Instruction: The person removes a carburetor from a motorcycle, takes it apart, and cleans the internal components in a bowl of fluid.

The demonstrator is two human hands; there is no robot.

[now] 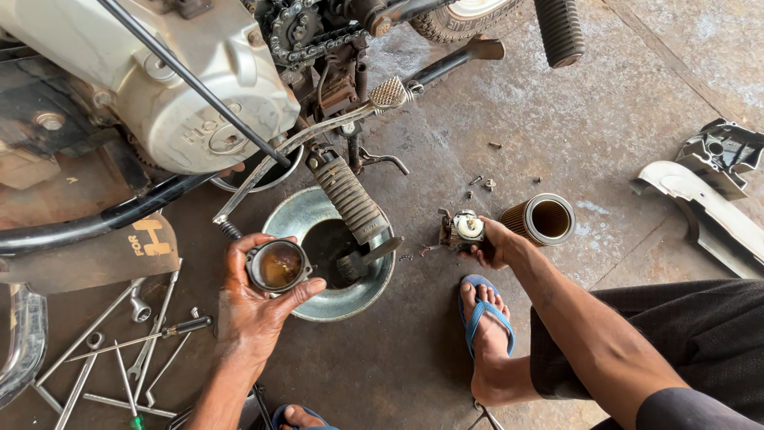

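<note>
My left hand (253,306) holds a small round metal bowl-shaped part (278,265) with brownish liquid inside, beside a metal drain pan (306,215). My right hand (495,243) grips a small carburetor-like metal part (461,229) just above the concrete floor, right of the pan. A motorcycle footpeg (348,197) hangs over the pan, below the silver engine case (183,87).
Several spanners and screwdrivers (127,350) lie at lower left. A cylindrical air filter (543,219) lies by my right hand, with loose screws (480,181) behind it. Grey plastic panels (712,191) lie at right. My sandalled foot (484,334) rests on the floor.
</note>
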